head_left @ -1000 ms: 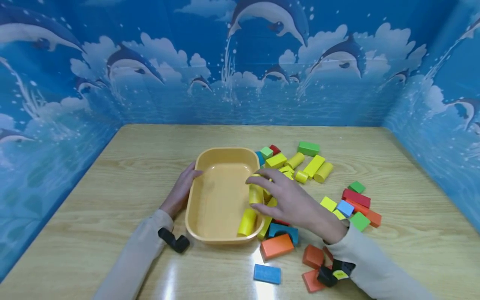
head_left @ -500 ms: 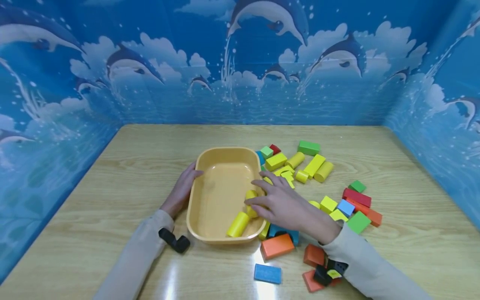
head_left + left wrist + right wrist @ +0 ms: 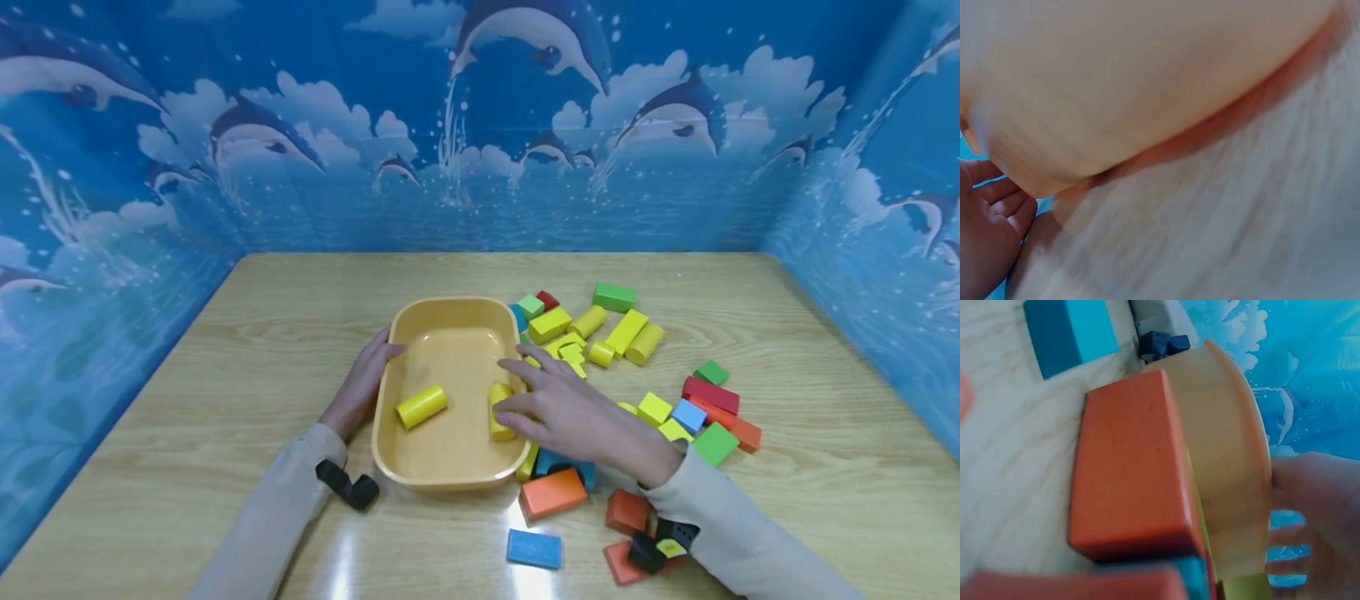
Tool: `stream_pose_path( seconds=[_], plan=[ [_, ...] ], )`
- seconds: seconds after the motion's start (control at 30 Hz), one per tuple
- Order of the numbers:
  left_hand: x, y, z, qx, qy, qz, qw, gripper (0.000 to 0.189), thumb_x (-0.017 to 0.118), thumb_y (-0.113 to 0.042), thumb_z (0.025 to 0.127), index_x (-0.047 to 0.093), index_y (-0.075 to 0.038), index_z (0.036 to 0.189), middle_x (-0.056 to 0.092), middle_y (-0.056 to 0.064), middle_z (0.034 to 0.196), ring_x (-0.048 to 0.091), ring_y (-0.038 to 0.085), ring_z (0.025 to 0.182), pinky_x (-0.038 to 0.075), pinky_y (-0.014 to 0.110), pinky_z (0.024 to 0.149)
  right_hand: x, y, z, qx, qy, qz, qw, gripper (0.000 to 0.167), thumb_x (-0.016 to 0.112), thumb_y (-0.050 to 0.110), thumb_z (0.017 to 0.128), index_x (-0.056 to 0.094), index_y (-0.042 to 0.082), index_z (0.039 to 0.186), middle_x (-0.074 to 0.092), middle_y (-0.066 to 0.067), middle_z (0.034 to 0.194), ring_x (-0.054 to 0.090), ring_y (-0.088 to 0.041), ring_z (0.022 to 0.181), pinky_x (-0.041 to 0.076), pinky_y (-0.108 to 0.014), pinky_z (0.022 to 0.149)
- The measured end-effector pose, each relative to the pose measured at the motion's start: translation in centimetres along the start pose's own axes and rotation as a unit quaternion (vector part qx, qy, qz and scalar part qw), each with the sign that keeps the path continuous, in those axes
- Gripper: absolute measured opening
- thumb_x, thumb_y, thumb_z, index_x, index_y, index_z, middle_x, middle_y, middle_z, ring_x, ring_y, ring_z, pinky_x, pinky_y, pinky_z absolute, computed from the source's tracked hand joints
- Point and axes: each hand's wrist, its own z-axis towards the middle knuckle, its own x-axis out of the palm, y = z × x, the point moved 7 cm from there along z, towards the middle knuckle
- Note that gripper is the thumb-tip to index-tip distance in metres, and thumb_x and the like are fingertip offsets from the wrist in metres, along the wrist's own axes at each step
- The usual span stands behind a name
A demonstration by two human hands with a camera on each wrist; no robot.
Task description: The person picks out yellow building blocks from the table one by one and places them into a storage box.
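Note:
My left hand (image 3: 362,379) grips the left side of a tan plastic tub (image 3: 450,358), its thumb over the rim. In the left wrist view that hand (image 3: 991,231) lies against the blurred tub wall (image 3: 1116,94). One yellow cylinder block (image 3: 422,407) lies slantwise on the tub's left half. Another yellow cylinder (image 3: 499,393) stands or lies by the right wall, partly covered by the fingers of my right hand (image 3: 562,408). That hand reaches over the right rim, fingers loosely spread. From the right wrist view, the hand (image 3: 1325,512) is beside the tub's rim (image 3: 1254,406).
Yellow blocks (image 3: 626,332) crowd the table behind the right hand, near a green block (image 3: 615,297). Red, blue and green blocks (image 3: 716,444) lie further right. An orange block (image 3: 553,493) and a blue block (image 3: 534,549) are in front. A dolphin-print backdrop (image 3: 480,183) encloses the table.
My right hand has lowered its yellow cylinder into the tub and loosened its fingers. The other cylinder has rolled from the right corner to the left half. The left hand stays put.

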Motion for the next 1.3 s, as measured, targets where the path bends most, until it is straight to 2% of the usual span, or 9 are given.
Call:
stream_pose_path(
  seconds=[0.1,0.2,0.27,0.43,0.6,0.67,0.77,0.9,1.3],
  plan=[
    [0.0,0.0,0.0,0.003,-0.001,0.001,1.0,0.057,0.034,-0.017,0.099,0.02,-0.011,0.154,0.035,0.018,0.151,0.042,0.032,0.131,0.036,0.043,0.11,-1.4,-1.1,0.0,0.024,-0.032,0.007,0.9992,0.032,0.058,0.035,0.097,0.068,0.017,0.121,0.046,-0.015,0.144,0.035,-0.036,0.135,0.036,-0.058,0.106],
    [0.0,0.0,0.1,0.001,-0.003,0.006,1.0,0.058,0.034,-0.018,0.099,0.02,-0.011,0.154,0.033,0.016,0.153,0.04,0.031,0.133,0.034,0.042,0.111,-3.1,-3.8,-0.5,0.092,-0.061,0.03,0.9935,0.036,0.063,0.027,0.095,0.062,0.012,0.128,0.046,-0.017,0.143,0.039,-0.037,0.132,0.039,-0.058,0.104],
    [0.0,0.0,0.1,0.002,-0.001,0.011,0.9999,0.057,0.034,-0.019,0.099,0.02,-0.011,0.154,0.032,0.015,0.153,0.039,0.031,0.134,0.033,0.042,0.112,-3.9,-6.3,-1.1,0.151,-0.063,0.048,0.9852,0.042,0.064,0.022,0.094,0.057,0.009,0.132,0.044,-0.019,0.143,0.037,-0.04,0.132,0.038,-0.061,0.103],
    [0.0,0.0,0.0,0.006,0.001,0.011,0.9999,0.058,0.034,-0.018,0.099,0.019,-0.01,0.154,0.032,0.016,0.153,0.039,0.032,0.134,0.033,0.043,0.112,-4.6,-12.2,-3.2,0.289,-0.022,0.051,0.9558,0.063,0.068,0.016,0.09,0.039,0.001,0.143,0.031,-0.029,0.147,0.029,-0.051,0.131,0.033,-0.067,0.102],
    [0.0,-0.1,-0.1,0.01,0.002,-0.001,1.0,0.058,0.034,-0.016,0.099,0.019,-0.009,0.154,0.034,0.018,0.152,0.04,0.032,0.133,0.034,0.043,0.111,-3.6,-16.1,-5.0,0.372,0.03,0.05,0.9266,0.075,0.07,0.019,0.087,0.029,-0.003,0.146,0.025,-0.034,0.146,0.029,-0.054,0.127,0.034,-0.068,0.099],
    [0.0,-0.1,-0.1,0.009,0.0,0.001,1.0,0.058,0.034,-0.017,0.099,0.02,-0.01,0.154,0.033,0.017,0.152,0.041,0.032,0.133,0.034,0.043,0.111,-2.8,-17.0,-5.3,0.39,0.049,0.053,0.9182,0.076,0.069,0.02,0.088,0.028,-0.004,0.147,0.025,-0.035,0.145,0.03,-0.054,0.126,0.035,-0.067,0.099],
    [-0.1,-0.1,-0.1,0.008,-0.002,0.008,0.9999,0.057,0.034,-0.018,0.099,0.021,-0.01,0.154,0.033,0.016,0.152,0.041,0.032,0.133,0.034,0.043,0.111,-2.0,-17.8,-5.7,0.398,0.064,0.057,0.9132,0.076,0.068,0.021,0.088,0.027,-0.005,0.146,0.024,-0.036,0.145,0.03,-0.053,0.126,0.034,-0.067,0.101],
    [-0.1,-0.1,0.0,0.008,-0.003,0.012,0.9999,0.056,0.035,-0.019,0.099,0.023,-0.011,0.153,0.035,0.016,0.151,0.042,0.031,0.132,0.035,0.042,0.111,-1.7,-18.2,-5.8,0.388,0.062,0.059,0.9177,0.077,0.07,0.021,0.088,0.027,-0.008,0.145,0.027,-0.037,0.142,0.032,-0.052,0.125,0.034,-0.065,0.101],
    [-0.1,0.0,-0.1,0.01,-0.002,0.008,0.9999,0.057,0.034,-0.019,0.099,0.022,-0.01,0.154,0.037,0.018,0.15,0.043,0.032,0.131,0.036,0.042,0.11,-1.4,-18.6,-5.8,0.389,0.07,0.063,0.9163,0.077,0.067,0.026,0.09,0.025,-0.007,0.146,0.033,-0.038,0.139,0.034,-0.053,0.125,0.034,-0.065,0.101]
  ],
)
